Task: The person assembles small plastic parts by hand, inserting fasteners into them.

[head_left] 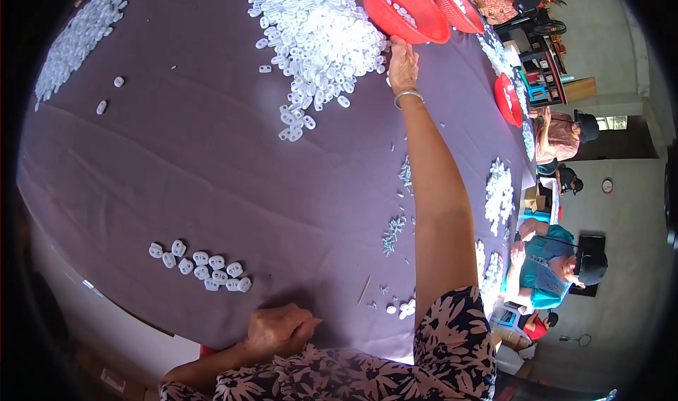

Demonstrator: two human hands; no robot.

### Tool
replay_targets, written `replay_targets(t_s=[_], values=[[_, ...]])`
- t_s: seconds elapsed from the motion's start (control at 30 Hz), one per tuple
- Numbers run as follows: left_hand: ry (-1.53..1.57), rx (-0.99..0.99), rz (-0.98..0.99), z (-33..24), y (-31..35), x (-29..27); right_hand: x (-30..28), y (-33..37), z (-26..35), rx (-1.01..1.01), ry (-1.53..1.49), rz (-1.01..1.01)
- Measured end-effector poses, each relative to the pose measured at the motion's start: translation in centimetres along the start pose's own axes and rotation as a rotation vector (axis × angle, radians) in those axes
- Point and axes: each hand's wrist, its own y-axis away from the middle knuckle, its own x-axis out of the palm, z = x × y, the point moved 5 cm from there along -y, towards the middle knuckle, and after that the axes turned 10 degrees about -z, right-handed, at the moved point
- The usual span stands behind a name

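Well, right hand [403,63]: stretched far out over the dark-covered table [212,182], fingertips at the near rim of the red basket [429,18]; I cannot tell whether they grip it or only touch it.
Red basket: toward the far side, just beside the big white pile [318,44], with white pieces [401,11] inside; its outline runs longest from upper left to lower right, its open mouth upward.
Left hand [281,330]: down by the near edge, fingers curled inward; whether they enclose anything I cannot see.
White cluster [202,258]: ahead and left of my left hand, apart from it, strung out slantwise from upper left to lower right.
Thin stick [364,290]: between my arms, long axis leaning, upper end rightward.
Small grey bits [393,233]: left of my right arm.
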Motion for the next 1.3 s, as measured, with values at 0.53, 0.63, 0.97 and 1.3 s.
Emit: replay_targets(t_s=[0.53,0.63,0.97,1.3], values=[[0.024,0.003,0.023,0.2,0.1,0.1,0.4,0.4,4.3,-0.087,0.058,0.055],[0.031,-0.013,0.002,0.0,-0.1,0.1,1.1,0.3,4.2,-0.157,0.04,-0.005],[-0.04,0.012,-0.031,-0.6,0.4,0.3,-0.8,6.2,7.8,-0.207,-0.042,-0.107],[-0.143,0.14,-0.072,-0.5,0.8,1.1,-4.5,13.6,10.5,-0.324,-0.167,-0.058]])
